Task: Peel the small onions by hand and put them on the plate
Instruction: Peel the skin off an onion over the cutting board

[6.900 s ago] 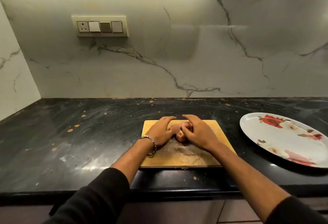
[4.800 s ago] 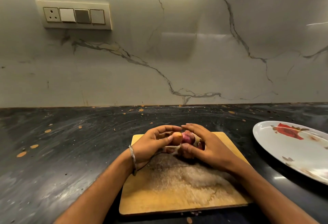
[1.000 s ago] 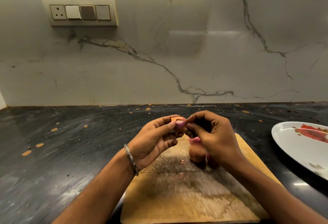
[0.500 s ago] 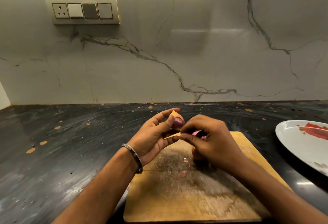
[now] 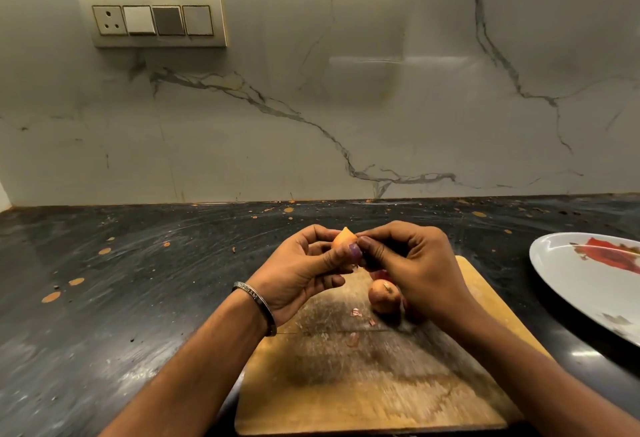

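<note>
My left hand (image 5: pixel 301 270) holds a small onion (image 5: pixel 344 241) between thumb and fingers above the far edge of the wooden cutting board (image 5: pixel 374 374); its skin is orange on top and purple flesh shows lower down. My right hand (image 5: pixel 412 270) pinches at the onion's right side with thumb and fingertips. A second small onion (image 5: pixel 383 295), unpeeled, lies on the board under my right hand, with another reddish one partly hidden behind it. The white floral plate (image 5: pixel 588 284) sits at the right with no onion visible on the part in view.
Small bits of onion skin (image 5: pixel 356 312) lie on the board. The board rests on a dark speckled counter (image 5: pixel 138 298) against a marble backsplash. A switch panel (image 5: pixel 154 20) is on the wall at upper left.
My right hand has come back up to the onion after pulling a strip of skin away half a second ago. The unpeeled onion on the board is now uncovered.
</note>
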A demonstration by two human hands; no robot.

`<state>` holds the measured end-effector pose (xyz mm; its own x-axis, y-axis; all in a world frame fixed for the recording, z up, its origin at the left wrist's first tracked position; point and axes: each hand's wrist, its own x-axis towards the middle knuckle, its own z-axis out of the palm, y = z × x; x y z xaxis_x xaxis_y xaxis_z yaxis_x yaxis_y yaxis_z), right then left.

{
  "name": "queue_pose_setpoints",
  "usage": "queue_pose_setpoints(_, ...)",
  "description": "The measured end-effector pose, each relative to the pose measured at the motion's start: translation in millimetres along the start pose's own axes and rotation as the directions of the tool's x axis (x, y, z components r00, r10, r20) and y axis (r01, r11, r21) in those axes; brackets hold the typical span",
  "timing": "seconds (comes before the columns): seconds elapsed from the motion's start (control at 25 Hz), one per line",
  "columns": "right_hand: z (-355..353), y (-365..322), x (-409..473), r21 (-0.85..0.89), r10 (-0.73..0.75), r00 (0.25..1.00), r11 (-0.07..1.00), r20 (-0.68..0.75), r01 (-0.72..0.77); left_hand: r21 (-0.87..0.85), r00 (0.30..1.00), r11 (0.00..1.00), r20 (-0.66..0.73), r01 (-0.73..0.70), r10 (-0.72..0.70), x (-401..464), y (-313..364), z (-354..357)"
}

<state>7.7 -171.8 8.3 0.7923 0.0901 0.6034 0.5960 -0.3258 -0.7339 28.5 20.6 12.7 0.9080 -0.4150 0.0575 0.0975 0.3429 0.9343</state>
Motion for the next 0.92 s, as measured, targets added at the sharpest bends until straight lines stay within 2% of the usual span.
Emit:
queue_pose_setpoints(0.2,6.9,1.0,-3.5,-0.206,-0.101,0.993,0.975,-0.057,0.087,0.000,1.000,1.000,0.016,-0.007,0.007,-1.4,-1.2,2.0)
queue_pose_setpoints(0.44,7.3,4.7,-0.9,-0.109,-0.007,0.993,0.994,-0.115,-0.006,-0.057,0.999,0.998,0.052,0.014,-0.011,-0.8,0.7,2.2)
queue_pose_setpoints(0.6,8.2,6.9,0.0,-0.145,-0.001,0.993,0.989,-0.115,-0.016,-0.105,0.991,0.993,0.131,0.047,-0.033,-1.9,2.2,2.2)
queue_pose_setpoints(0.72,7.7,4.6,-1.5,-0.187,-0.022,0.993,0.982,-0.112,0.000,-0.126,0.994,0.991,0.101,0.050,-0.037,-1.1,2.4,2.5)
queue_pose_setpoints(0.84,2.2,2.0,-0.9,-0.119,0.011,0.993,0.993,-0.114,-0.025,-0.140,1.000,0.990,0.025,0.014,-0.010,0.0,4.7,0.9)
queue_pose_setpoints(0.92,1.7,-1.9,-1.5,-0.171,-0.026,0.999,0.985,-0.047,0.017,-0.132,1.000,0.991,-0.007,-0.017,0.017,0.0,5.6,-0.4)
